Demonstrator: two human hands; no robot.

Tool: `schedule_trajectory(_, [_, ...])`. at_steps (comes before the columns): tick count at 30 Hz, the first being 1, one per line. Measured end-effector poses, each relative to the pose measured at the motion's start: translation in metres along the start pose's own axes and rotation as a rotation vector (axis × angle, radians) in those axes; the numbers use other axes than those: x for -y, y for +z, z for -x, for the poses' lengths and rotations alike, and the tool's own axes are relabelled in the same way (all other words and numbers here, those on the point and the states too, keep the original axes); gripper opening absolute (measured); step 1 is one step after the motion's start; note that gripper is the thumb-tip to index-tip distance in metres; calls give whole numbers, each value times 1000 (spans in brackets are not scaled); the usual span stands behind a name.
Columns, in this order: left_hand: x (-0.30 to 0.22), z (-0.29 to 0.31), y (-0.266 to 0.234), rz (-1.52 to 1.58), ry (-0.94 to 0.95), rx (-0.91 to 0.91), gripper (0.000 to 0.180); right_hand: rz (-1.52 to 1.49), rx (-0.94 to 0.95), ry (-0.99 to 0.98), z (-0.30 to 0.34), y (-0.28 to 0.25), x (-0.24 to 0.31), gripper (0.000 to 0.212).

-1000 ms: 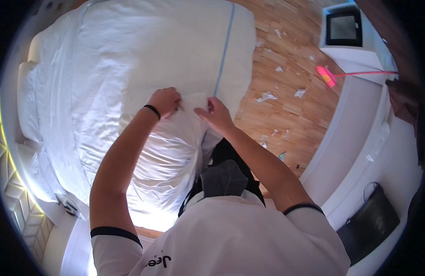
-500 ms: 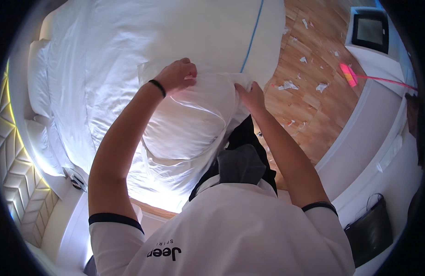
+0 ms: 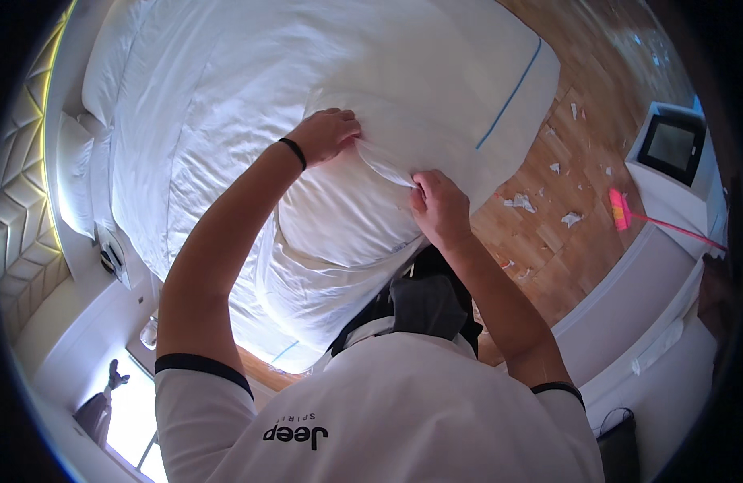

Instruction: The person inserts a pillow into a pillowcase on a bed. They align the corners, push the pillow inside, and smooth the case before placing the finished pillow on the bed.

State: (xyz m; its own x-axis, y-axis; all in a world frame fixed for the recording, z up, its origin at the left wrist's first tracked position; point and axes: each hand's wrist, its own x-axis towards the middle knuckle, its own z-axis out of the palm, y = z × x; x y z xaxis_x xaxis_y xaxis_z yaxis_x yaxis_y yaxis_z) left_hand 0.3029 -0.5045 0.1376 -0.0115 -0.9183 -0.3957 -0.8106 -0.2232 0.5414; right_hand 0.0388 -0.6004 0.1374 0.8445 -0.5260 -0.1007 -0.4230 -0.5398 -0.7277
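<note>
White bed linen (image 3: 383, 163) is stretched between my two hands over the near side of a large bed. My left hand (image 3: 330, 135), a black band at its wrist, is closed with curled fingers on the linen's far left part. Closer to me and to the right, my right hand (image 3: 441, 208) pinches the linen's edge between thumb and fingers. Below the hands a puffy white bulge (image 3: 335, 221) swells out, wrinkled along its lower side. Whether this bulge is a pillow or bunched duvet, I cannot tell.
The white-covered bed (image 3: 243, 56) carries a blue stripe (image 3: 508, 95) at its far right. White pillows (image 3: 75, 173) lie by the padded headboard (image 3: 25, 197). Paper scraps (image 3: 520, 203) litter the wood floor. A pink broom (image 3: 620, 209) leans near a white cabinet (image 3: 677, 189).
My right hand has moved down and closed round the linen's edge. The left hand has closed more on the fabric. My view has turned, bringing a bright window in at lower left.
</note>
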Motion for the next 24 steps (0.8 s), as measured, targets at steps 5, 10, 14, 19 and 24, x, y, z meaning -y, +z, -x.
schedule_trajectory(5, [7, 14, 10, 71, 44, 10, 10, -313, 180, -26, 14, -6, 37, 13])
schedule_trajectory(10, [-6, 41, -30, 248, -143, 84, 13, 11, 177, -100, -9, 3, 51, 22])
schedule_trajectory(14, [-5, 67, -28, 283, -106, 102, 29, 36, 167, -241, -27, 12, 61, 21])
schedule_trajectory(19, [-27, 68, -2, 53, 145, -323, 33, -299, 195, -103, -34, 0, 78, 12])
schedule_trajectory(24, [16, 74, -19, -560, 225, -524, 16, -240, 261, -177, -24, 4, 81, 12])
